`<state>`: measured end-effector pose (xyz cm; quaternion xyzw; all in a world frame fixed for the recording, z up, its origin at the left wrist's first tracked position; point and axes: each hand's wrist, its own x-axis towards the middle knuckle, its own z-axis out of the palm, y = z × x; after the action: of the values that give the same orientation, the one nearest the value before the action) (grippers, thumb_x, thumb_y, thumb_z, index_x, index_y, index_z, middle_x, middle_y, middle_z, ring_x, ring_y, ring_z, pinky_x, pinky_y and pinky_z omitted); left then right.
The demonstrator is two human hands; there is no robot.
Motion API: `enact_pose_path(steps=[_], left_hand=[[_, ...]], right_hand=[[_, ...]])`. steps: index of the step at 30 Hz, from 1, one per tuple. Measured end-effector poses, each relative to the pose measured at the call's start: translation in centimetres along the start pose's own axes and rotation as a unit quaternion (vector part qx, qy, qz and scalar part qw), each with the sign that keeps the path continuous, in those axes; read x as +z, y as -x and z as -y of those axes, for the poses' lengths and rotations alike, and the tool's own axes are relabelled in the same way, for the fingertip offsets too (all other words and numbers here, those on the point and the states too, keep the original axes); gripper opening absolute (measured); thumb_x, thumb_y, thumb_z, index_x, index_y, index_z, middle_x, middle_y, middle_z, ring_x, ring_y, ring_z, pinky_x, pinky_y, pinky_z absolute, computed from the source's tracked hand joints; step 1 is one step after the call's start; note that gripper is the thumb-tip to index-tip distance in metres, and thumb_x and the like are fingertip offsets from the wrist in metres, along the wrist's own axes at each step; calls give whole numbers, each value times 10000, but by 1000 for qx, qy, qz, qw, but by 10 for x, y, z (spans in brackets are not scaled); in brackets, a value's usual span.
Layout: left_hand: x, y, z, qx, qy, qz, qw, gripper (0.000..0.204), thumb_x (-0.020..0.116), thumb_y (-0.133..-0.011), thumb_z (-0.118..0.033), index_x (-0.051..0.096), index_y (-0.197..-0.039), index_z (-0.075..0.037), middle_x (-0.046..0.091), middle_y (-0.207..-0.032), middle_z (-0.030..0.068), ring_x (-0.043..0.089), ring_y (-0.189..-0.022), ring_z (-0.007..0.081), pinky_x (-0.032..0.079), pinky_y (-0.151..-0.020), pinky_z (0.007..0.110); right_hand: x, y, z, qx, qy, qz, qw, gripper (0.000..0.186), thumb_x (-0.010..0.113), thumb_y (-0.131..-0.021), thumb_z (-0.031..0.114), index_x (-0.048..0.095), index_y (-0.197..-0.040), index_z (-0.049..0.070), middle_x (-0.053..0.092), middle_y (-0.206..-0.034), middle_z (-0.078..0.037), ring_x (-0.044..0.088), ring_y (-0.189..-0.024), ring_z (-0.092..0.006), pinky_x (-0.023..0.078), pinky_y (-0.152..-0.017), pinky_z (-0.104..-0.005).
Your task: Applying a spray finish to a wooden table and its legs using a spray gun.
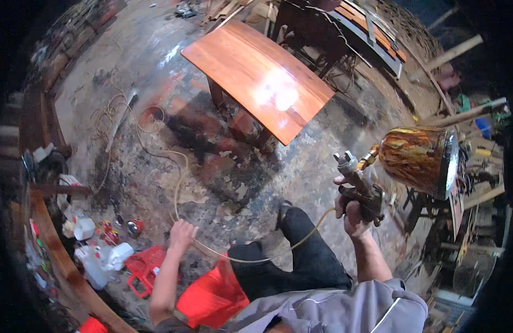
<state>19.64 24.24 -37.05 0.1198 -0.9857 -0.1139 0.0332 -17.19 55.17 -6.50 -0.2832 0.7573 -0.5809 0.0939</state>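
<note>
Hose (181,183) — slack, yellowish — in left hand (181,233)

Grey short-sleeved shirt (345,308) fills the bottom edge, loose fabric with thin pale piping lines running across the chest and along the right sleeve. That right sleeve (398,299) ends above the elbow in a folded cuff with a lighter edge. Both forearms come up bare, no gloves, no watch or bands on either wrist. The left hand (181,233) and right hand (353,213) are uncovered too. Below the shirt, black trousers (301,258), plain and matte, creased at the knee. A dark shoe tip (282,211) shows beyond the trouser leg.
</note>
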Motion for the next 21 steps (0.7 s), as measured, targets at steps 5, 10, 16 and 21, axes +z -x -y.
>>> enact_pose_path(steps=[5,10,16,21], left_hand=[[-60,-23,61,22,-1,123,992,313,664,-886,-330,629,-678,-98,608,-717,133,593,-769,326,481,-723,453],[-125,-57,121,14,-43,243,969,340,637,-910,-378,736,-779,-80,690,-858,185,646,-840,364,524,-754,487],[-206,-112,222,-86,-69,442,890,412,544,-933,-465,748,-997,-113,720,-969,183,673,-949,376,514,-894,498],[-267,-149,345,-160,-168,555,799,451,525,-924,-495,747,-1051,-123,717,-1034,197,686,-995,378,543,-865,493]], right_hand=[[15,-36,44,34,28,30,999,815,540,-901,705,590,-1220,-44,518,-575,29,469,-498,-53,338,-466,-234],[59,-92,42,127,59,44,989,459,614,-936,451,667,-1089,22,656,-736,-38,625,-640,-148,489,-591,-293],[116,-155,43,38,38,-36,998,261,658,-949,150,635,-1158,-6,727,-950,-119,715,-846,-214,573,-696,-314],[158,-168,52,102,-12,-119,988,311,641,-957,96,583,-1246,-6,715,-999,-132,695,-907,-204,573,-750,-317]])
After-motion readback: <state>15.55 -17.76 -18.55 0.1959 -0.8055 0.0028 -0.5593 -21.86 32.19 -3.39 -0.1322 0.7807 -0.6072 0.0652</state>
